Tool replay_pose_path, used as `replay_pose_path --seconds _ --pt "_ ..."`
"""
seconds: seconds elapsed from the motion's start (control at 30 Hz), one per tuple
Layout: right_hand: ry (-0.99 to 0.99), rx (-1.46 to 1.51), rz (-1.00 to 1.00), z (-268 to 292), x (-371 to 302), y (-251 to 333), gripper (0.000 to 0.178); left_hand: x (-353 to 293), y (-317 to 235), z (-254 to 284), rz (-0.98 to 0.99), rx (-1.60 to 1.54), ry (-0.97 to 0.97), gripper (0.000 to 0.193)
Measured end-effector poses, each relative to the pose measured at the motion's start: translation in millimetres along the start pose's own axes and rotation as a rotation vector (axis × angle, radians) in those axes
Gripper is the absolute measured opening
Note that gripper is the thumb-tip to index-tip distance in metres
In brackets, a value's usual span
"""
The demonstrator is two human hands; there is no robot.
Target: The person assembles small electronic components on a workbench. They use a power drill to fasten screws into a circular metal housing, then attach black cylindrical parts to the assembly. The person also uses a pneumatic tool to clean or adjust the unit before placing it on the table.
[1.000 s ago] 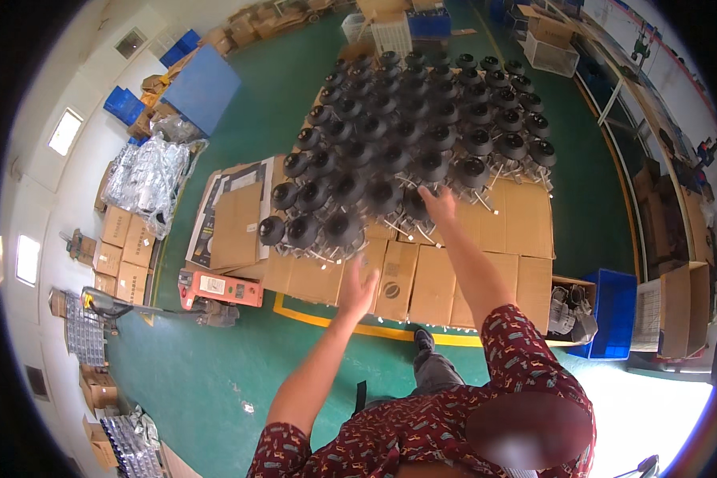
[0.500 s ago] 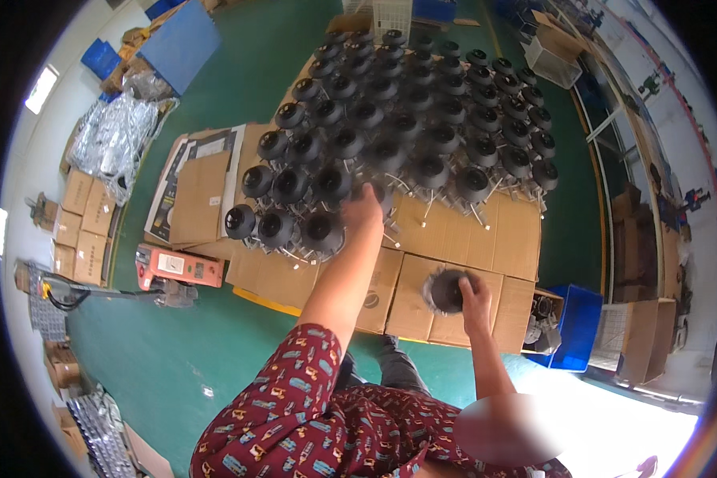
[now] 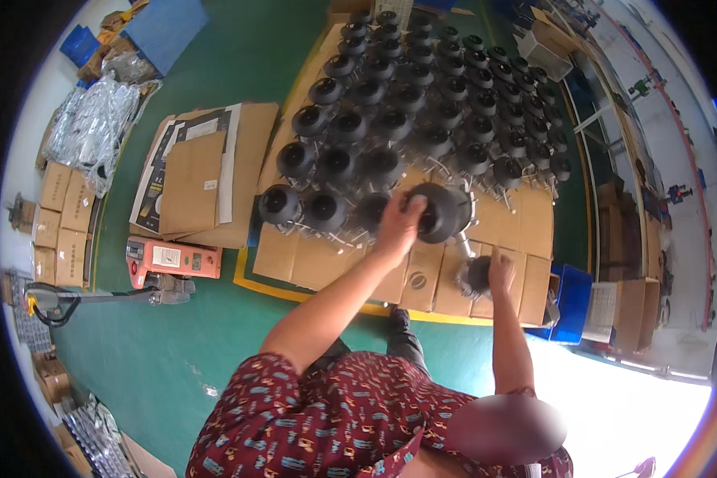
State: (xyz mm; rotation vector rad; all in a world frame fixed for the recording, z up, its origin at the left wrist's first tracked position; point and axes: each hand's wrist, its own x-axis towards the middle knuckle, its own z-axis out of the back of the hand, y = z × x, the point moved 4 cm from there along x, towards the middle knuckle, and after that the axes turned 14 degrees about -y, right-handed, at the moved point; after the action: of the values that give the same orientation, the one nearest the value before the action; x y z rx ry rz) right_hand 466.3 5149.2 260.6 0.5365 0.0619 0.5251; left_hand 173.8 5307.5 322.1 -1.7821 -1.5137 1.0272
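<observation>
My left hand (image 3: 400,229) is closed around the rim of a black bowl-shaped part (image 3: 444,213), raised over the cardboard and tilted on its side. A pale grey piece hangs from that part toward the lower right. My right hand (image 3: 500,275) grips a second, smaller-looking black round part (image 3: 478,274) close to the near edge of the boxes; its far side has a blurred, pale fringe. Beyond my hands stand many similar black round parts (image 3: 334,162) in close rows, with dark round centres and pale wires poking out below.
Cardboard boxes (image 3: 275,259) form the work surface, with a yellow edge below. To the left are flat cardboard sheets (image 3: 191,183) and an orange pallet jack (image 3: 175,259). A blue bin (image 3: 572,303) stands at the right, near an open carton (image 3: 639,315).
My left hand has lifted a black part out of the rows and brought it nearer and to the right. My right hand still holds its part, slightly farther right and up in the view.
</observation>
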Motion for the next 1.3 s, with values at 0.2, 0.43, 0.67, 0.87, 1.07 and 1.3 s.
replay_pose_path --seconds 0.2,0.43,0.67,0.87,1.07,1.3 --pt "0.066 -0.078 0.259 -16 -31 47 0.046 -35 -147 151 0.379 0.001 0.11 0.044" --pt "0.208 0.137 0.32 -49 -120 111 0.045 -35 -96 334 0.023 0.632 -0.299 0.04" --pt "0.304 0.067 0.318 -74 -174 148 0.049 -18 -68 360 -0.188 0.592 -0.51 0.04" --pt "0.356 0.112 0.29 -81 -175 155 0.061 7 -80 345 -0.155 0.984 -0.547 0.044" --pt "0.357 0.212 0.253 -101 -144 159 0.08 33 -76 355 -0.074 1.091 -0.472 0.052" --pt "0.788 0.366 -0.072 -120 -120 170 0.092 71 -126 338 0.071 0.935 -0.255 0.061"
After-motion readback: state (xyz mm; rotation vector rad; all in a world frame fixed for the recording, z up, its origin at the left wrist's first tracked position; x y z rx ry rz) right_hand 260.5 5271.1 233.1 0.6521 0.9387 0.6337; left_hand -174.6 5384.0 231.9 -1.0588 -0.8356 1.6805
